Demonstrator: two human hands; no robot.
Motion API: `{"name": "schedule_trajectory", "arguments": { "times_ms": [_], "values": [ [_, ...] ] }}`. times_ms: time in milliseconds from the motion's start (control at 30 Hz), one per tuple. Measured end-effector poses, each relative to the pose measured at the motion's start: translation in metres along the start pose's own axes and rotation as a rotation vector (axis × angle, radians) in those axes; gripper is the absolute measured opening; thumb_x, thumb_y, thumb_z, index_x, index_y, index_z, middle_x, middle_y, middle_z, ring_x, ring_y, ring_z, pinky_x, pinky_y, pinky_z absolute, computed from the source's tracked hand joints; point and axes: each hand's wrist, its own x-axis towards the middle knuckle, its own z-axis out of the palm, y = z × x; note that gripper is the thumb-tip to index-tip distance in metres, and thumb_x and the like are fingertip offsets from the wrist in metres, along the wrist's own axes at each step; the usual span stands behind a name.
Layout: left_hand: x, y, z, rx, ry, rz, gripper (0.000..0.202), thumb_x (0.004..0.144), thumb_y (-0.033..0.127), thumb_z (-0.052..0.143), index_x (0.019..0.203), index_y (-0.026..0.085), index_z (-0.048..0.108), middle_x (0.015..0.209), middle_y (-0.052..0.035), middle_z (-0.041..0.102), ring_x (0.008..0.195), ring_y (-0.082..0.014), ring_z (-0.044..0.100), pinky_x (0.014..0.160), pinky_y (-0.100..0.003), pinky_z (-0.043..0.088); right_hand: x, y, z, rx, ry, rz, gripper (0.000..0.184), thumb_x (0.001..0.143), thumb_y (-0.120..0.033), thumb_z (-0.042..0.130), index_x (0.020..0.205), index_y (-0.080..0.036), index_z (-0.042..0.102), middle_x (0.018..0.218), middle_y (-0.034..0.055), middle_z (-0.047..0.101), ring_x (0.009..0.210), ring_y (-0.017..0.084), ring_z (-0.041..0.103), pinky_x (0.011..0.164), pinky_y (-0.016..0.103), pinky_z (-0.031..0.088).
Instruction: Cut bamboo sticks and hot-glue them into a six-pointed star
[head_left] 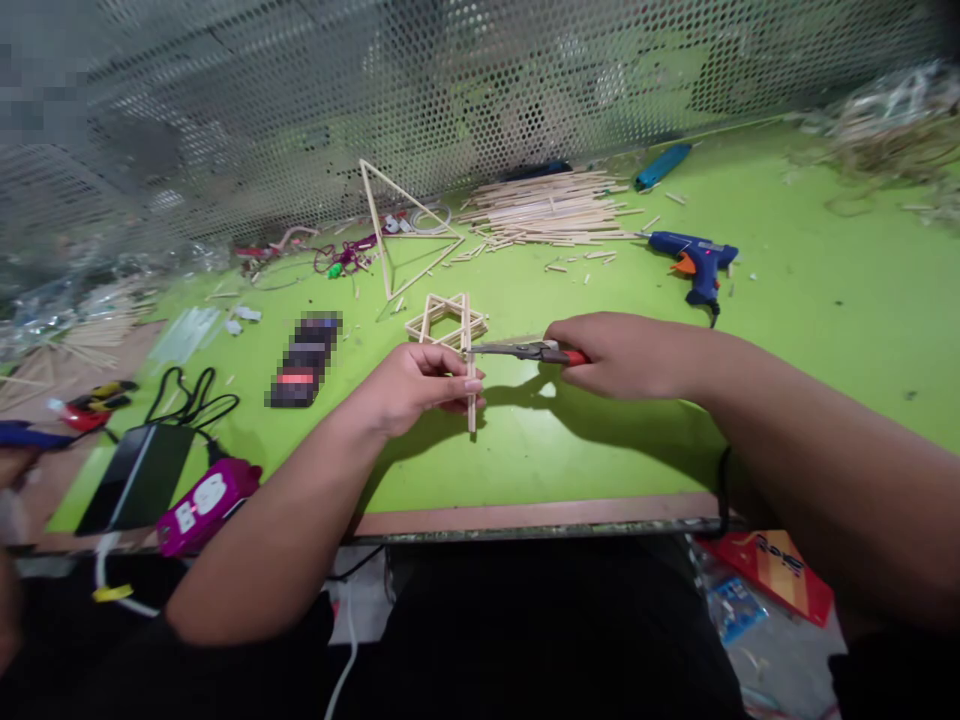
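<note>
My left hand pinches a few thin wooden sticks that stand side by side, pointing toward me. Just beyond the fingers, a small star-shaped frame of stacked sticks sits on the green table; whether the held sticks are joined to it I cannot tell. Long-nosed pliers with red handles are gripped in my right hand. Their jaw tips meet the sticks just above my left thumb. Farther back, a larger triangular stick frame leans upright.
A pile of sticks lies at the back, beside a blue glue gun and a blue tool. On the left are a phone, a magenta power socket and black cables. A perforated metal screen borders the table's back.
</note>
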Motion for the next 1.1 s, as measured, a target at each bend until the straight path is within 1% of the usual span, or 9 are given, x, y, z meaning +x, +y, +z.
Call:
{"name": "schedule_trajectory", "arguments": {
  "times_ms": [100, 200, 300, 433, 533, 667, 800, 867, 1100],
  "values": [
    [0.0, -0.001, -0.001, 0.02, -0.002, 0.01, 0.045, 0.06, 0.033, 0.115, 0.074, 0.013, 0.078, 0.074, -0.0031, 0.082, 0.07, -0.0219, 0.085, 0.063, -0.028, 0.071, -0.002, 0.001, 0.0, -0.016, -0.003, 0.004, 0.005, 0.092, -0.026, 0.063, 0.092, -0.026, 0.058, 0.092, 0.0085, 0.073, 0.08, 0.027, 0.064, 0.067, 0.039, 0.039],
    [0.0, -0.002, -0.001, 0.041, 0.002, 0.007, 0.045, 0.06, 0.035, 0.115, 0.075, 0.013, 0.078, 0.077, -0.0044, 0.083, 0.07, -0.0219, 0.085, 0.065, -0.031, 0.072, -0.002, 0.002, 0.002, -0.019, 0.004, -0.012, 0.004, 0.093, -0.029, 0.063, 0.092, -0.026, 0.06, 0.091, 0.0078, 0.073, 0.078, 0.026, 0.063, 0.066, 0.039, 0.038],
    [-0.001, -0.002, -0.002, 0.054, 0.005, 0.005, 0.045, 0.06, 0.037, 0.115, 0.075, 0.014, 0.079, 0.08, -0.0062, 0.085, 0.07, -0.0212, 0.084, 0.065, -0.031, 0.072, -0.001, 0.002, 0.003, -0.045, 0.034, -0.013, 0.008, 0.094, -0.032, 0.063, 0.089, -0.026, 0.062, 0.086, 0.0078, 0.073, 0.073, 0.025, 0.06, 0.064, 0.039, 0.035],
    [0.001, -0.003, -0.002, 0.046, 0.02, -0.015, 0.043, 0.06, 0.036, 0.115, 0.076, 0.014, 0.08, 0.077, -0.0064, 0.084, 0.067, -0.0191, 0.082, 0.064, -0.029, 0.069, 0.001, -0.001, 0.002, -0.088, 0.108, 0.037, 0.012, 0.092, -0.035, 0.066, 0.085, -0.026, 0.063, 0.08, 0.0085, 0.071, 0.069, 0.024, 0.057, 0.063, 0.039, 0.033],
    [0.003, -0.006, -0.002, 0.022, 0.045, -0.024, 0.043, 0.058, 0.035, 0.115, 0.078, 0.014, 0.082, 0.078, -0.0069, 0.084, 0.068, -0.0198, 0.082, 0.064, -0.03, 0.069, 0.002, -0.002, 0.003, -0.09, 0.139, 0.064, 0.014, 0.091, -0.036, 0.067, 0.082, -0.026, 0.063, 0.078, 0.0077, 0.071, 0.067, 0.024, 0.055, 0.062, 0.038, 0.033],
    [0.005, -0.009, -0.003, -0.001, 0.074, -0.008, 0.043, 0.06, 0.034, 0.115, 0.083, 0.014, 0.085, 0.082, -0.0091, 0.086, 0.072, -0.0211, 0.083, 0.068, -0.033, 0.07, 0.002, -0.002, 0.003, -0.086, 0.155, 0.094, 0.016, 0.09, -0.039, 0.066, 0.081, -0.026, 0.064, 0.079, 0.0072, 0.071, 0.068, 0.024, 0.054, 0.061, 0.038, 0.034],
    [0.006, -0.011, -0.005, -0.037, 0.115, 0.039, 0.043, 0.059, 0.032, 0.115, 0.086, 0.015, 0.085, 0.085, -0.0069, 0.086, 0.075, -0.02, 0.083, 0.068, -0.032, 0.07, 0.002, -0.003, 0.004, -0.066, 0.178, 0.128, 0.016, 0.09, -0.04, 0.064, 0.082, -0.026, 0.065, 0.08, 0.0074, 0.071, 0.069, 0.024, 0.055, 0.062, 0.038, 0.037],
    [0.007, -0.011, -0.005, -0.044, 0.13, 0.062, 0.043, 0.06, 0.031, 0.114, 0.087, 0.015, 0.085, 0.084, -0.0057, 0.085, 0.074, -0.0189, 0.082, 0.067, -0.031, 0.069, 0.003, -0.004, 0.004, -0.054, 0.185, 0.135, 0.016, 0.09, -0.04, 0.064, 0.083, -0.026, 0.066, 0.081, 0.0078, 0.072, 0.07, 0.024, 0.056, 0.063, 0.039, 0.038],
    [0.007, -0.012, -0.003, 0.025, 0.129, 0.105, 0.04, 0.067, 0.033, 0.111, 0.086, 0.016, 0.08, 0.079, -0.0033, 0.081, 0.069, -0.0162, 0.078, 0.065, -0.029, 0.067, 0.004, -0.006, 0.006, -0.018, 0.176, 0.146, 0.017, 0.091, -0.04, 0.065, 0.085, -0.025, 0.071, 0.085, 0.0097, 0.076, 0.072, 0.026, 0.059, 0.064, 0.039, 0.04]
  ]
}}
